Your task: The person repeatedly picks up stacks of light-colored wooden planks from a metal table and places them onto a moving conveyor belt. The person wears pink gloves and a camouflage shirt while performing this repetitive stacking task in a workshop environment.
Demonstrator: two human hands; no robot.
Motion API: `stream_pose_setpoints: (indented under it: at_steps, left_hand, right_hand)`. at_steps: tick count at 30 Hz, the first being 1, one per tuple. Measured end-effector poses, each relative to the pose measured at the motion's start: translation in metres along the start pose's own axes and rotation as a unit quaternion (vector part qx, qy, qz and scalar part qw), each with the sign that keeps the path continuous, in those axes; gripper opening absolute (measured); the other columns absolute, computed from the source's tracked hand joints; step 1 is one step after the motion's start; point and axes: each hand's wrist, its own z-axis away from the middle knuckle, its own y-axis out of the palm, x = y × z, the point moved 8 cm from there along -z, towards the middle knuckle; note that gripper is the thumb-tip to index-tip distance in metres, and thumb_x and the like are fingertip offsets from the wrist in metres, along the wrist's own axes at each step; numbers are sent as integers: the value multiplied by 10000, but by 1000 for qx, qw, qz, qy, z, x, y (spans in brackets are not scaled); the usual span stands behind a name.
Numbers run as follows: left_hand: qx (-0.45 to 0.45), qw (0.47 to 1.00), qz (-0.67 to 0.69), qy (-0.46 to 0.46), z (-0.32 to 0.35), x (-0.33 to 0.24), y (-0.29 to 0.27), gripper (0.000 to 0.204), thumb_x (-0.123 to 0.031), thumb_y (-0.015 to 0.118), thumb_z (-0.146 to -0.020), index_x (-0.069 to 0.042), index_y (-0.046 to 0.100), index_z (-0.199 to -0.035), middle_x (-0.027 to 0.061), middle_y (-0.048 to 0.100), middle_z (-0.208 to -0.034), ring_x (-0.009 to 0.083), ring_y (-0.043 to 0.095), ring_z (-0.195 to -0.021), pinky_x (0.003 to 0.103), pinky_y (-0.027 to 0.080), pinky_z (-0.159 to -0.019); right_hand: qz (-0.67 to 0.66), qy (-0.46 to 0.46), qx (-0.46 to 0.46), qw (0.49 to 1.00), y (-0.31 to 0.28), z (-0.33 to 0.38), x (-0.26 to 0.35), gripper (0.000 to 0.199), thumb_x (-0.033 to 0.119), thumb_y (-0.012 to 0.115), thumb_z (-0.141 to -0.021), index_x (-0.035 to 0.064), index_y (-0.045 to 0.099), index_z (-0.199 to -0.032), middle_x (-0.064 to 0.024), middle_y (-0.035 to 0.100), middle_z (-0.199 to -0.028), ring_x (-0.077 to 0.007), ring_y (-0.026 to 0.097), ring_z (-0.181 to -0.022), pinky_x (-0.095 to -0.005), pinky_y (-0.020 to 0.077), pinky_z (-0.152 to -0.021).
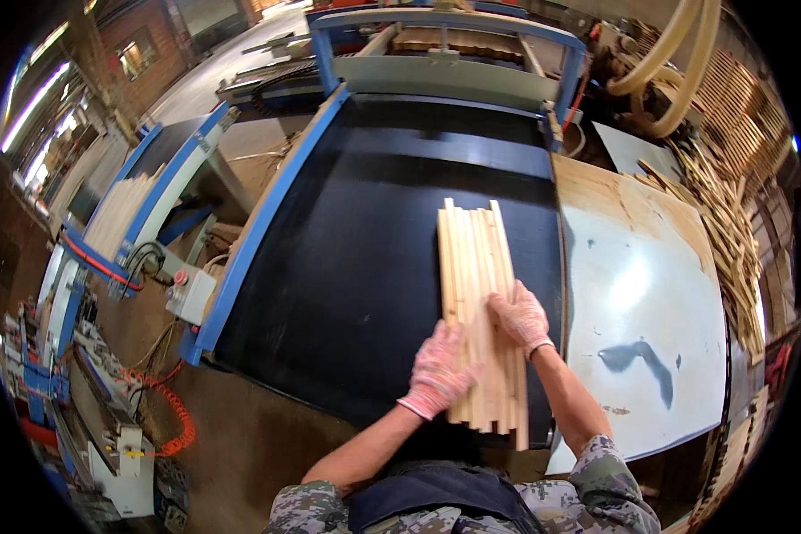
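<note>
A bundle of pale wooden strips (477, 258) lies lengthwise on the right part of a black conveyor belt (356, 240), its near ends uneven and overhanging the belt's front edge. In a pink-and-white glove, my left hand (440, 372) grips the bundle's left side near its lower half, fingers slightly blurred. My right hand (521, 319), gloved alike, holds the right side a little farther up, its thumb over the top of the strips. Both palms and the undersides of the strips are hidden.
A blue frame rail (271, 222) borders the belt on the left, with a switch box (191, 289) beside it. To the right stands a shiny metal-topped table (641, 303); scrap sticks (721, 231) pile beyond. Another conveyor bears more strips (125, 214) at left. An orange coiled hose (182, 423) hangs lower left.
</note>
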Motion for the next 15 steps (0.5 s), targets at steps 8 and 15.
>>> stream_pose_setpoints:
  at_steps: [8,15]
  left_hand:
    - [-33,952,-232,-198,14,209,-204,988,-669,650,-958,-20,409,-1663,305,293,-1746,446,232,-1643,559,119,-1349]
    - [-31,931,-296,-211,23,302,-280,1018,-599,730,-921,-65,343,-1697,209,310,-1764,396,215,-1661,538,98,-1364]
  right_hand:
    - [-483,-105,214,843,201,56,246,780,222,691,-1057,-78,314,-1670,-187,535,-1596,-240,501,-1458,-336,377,-1227]
    - [-288,-176,211,917,350,54,350,848,391,689,-1070,-16,302,-1705,-254,377,-1719,-327,416,-1574,-392,344,-1287]
